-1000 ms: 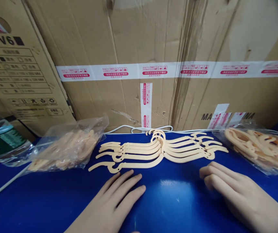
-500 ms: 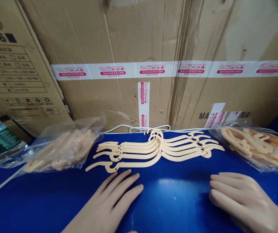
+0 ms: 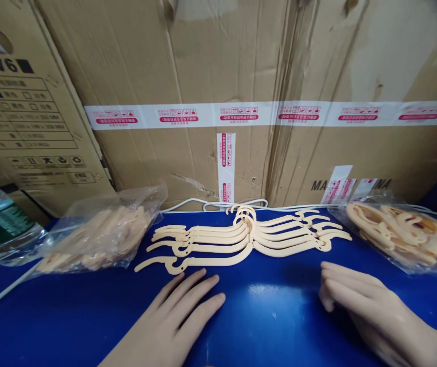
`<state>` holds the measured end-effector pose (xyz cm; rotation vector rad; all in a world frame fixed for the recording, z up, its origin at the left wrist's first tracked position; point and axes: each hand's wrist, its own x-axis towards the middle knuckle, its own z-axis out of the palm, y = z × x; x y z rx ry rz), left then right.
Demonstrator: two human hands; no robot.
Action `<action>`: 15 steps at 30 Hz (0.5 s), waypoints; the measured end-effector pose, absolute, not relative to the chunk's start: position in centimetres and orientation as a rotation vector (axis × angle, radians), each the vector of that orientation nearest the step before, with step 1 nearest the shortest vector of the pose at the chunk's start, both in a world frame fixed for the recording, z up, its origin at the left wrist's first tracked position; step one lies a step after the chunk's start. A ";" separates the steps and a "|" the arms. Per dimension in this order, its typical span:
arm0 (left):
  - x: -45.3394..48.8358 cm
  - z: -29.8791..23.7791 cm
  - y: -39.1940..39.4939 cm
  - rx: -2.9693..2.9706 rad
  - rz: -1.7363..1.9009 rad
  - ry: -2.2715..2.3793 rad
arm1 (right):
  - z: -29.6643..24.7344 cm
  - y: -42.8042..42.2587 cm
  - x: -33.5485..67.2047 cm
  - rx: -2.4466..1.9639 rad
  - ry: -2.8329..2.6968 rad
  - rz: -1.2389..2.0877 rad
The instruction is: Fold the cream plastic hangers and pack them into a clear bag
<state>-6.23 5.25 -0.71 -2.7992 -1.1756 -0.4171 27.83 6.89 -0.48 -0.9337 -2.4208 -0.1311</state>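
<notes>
Several cream-coloured folding clothes hangers (image 3: 218, 261) lie overlapped in a row on the blue tabletop, hooks gathered at the back. The front one shows an arm only on the left side. My left hand (image 3: 176, 316) lies palm down with fingers spread, its fingertips just in front of that arm; nothing is in it. To the right, my right hand (image 3: 373, 306) is closed on the table, apart from the hangers. Its fingers are curled under, and whatever they may hold is hidden.
A clear plastic bag (image 3: 100, 232) of cream hanger parts lies left, and another bag (image 3: 405, 229) right. A water bottle (image 3: 2, 224) stands at the far left. Behind are cardboard boxes (image 3: 188, 163) and a white cable (image 3: 188, 202) along the table's back edge.
My right hand has turned and shifted slightly up and left, its fingers still curled. My left hand and the hangers stay put. The view has tilted slightly.
</notes>
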 end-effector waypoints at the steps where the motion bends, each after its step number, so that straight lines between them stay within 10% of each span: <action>1: -6.2 -0.7 5.3 -2.803 -0.425 -1.173 | -0.6 6.9 27.9 -0.946 -2.415 -0.044; 9: -6.3 -0.8 5.3 -2.814 -0.433 -1.178 | -1.0 7.4 26.9 -1.133 -2.021 0.450; 15: -6.6 -0.4 5.8 -2.849 -0.391 -1.118 | -1.3 7.3 27.5 -1.067 -2.177 0.152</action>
